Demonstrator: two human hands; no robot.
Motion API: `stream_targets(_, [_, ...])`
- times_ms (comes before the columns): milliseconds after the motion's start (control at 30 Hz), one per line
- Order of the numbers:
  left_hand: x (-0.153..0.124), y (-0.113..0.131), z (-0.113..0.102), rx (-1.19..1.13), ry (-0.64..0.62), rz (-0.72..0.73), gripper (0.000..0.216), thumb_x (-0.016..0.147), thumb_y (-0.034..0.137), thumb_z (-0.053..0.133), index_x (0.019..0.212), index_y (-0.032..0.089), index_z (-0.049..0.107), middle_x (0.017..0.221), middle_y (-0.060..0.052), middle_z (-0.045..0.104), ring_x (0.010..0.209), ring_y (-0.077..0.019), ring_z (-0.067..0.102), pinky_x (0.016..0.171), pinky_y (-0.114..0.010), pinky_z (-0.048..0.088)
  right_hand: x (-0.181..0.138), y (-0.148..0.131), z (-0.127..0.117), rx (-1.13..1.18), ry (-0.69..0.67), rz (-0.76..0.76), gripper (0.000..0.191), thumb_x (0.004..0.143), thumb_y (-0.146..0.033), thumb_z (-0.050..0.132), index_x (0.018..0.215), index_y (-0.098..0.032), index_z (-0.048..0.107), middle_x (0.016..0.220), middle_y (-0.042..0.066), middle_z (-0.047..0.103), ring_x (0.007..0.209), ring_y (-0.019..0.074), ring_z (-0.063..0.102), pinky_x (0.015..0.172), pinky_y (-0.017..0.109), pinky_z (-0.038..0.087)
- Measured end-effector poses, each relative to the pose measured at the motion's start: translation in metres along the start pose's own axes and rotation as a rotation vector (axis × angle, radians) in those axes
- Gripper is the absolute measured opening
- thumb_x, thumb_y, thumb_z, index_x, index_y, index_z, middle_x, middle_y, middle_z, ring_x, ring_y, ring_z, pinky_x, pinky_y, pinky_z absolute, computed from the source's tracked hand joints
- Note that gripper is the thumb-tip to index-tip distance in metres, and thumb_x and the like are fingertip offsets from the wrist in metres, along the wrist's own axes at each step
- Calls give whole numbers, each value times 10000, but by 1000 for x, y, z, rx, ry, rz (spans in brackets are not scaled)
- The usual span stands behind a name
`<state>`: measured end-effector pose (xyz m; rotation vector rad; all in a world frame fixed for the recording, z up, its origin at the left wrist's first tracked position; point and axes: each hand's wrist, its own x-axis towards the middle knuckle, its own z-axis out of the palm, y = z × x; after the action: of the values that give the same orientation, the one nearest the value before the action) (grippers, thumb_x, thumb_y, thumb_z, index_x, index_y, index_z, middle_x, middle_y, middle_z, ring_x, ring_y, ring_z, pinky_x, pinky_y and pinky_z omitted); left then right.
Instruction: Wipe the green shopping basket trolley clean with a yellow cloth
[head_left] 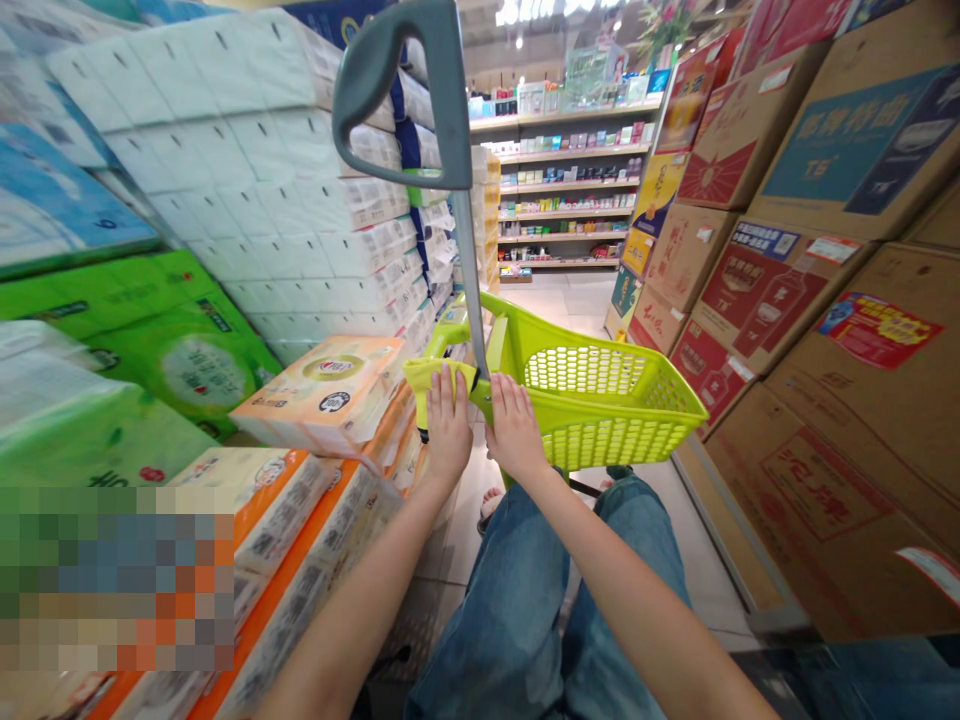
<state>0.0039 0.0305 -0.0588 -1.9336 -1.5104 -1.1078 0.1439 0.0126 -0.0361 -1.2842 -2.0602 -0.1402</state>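
A lime-green shopping basket (611, 425) with perforated sides stands just in front of my knees. Its grey pull handle (450, 90) rises on a metal pole from the near end. My left hand (448, 430) holds a yellow cloth (421, 376) pressed on the basket's near left edge, fingers stretched forward over it. Beside it, my right hand (517, 425) rests open on the near rim, right of the pole's foot, with its fingers extended. The palms and the undersides of both hands are hidden.
Tissue packs (330, 385) and tall white stacks (247, 160) line the left side. Cardboard cartons (832, 470) form a wall on the right. Store shelves (570, 185) stand at the far end of the tiled aisle. My jeans-clad legs (510, 610) are below the basket.
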Motion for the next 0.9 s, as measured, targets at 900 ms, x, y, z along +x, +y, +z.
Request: stream_targets(900, [14,-20,-7,-2,63,2,665,928,23,301,1576,93,174,1642,-204,193,1540,-258,46,1232,-532,244,-1,1,-3,20,-4,-15,740,846,-138,462,1545,-7,256,1593,195,340,1488,295,267,1237,481,216])
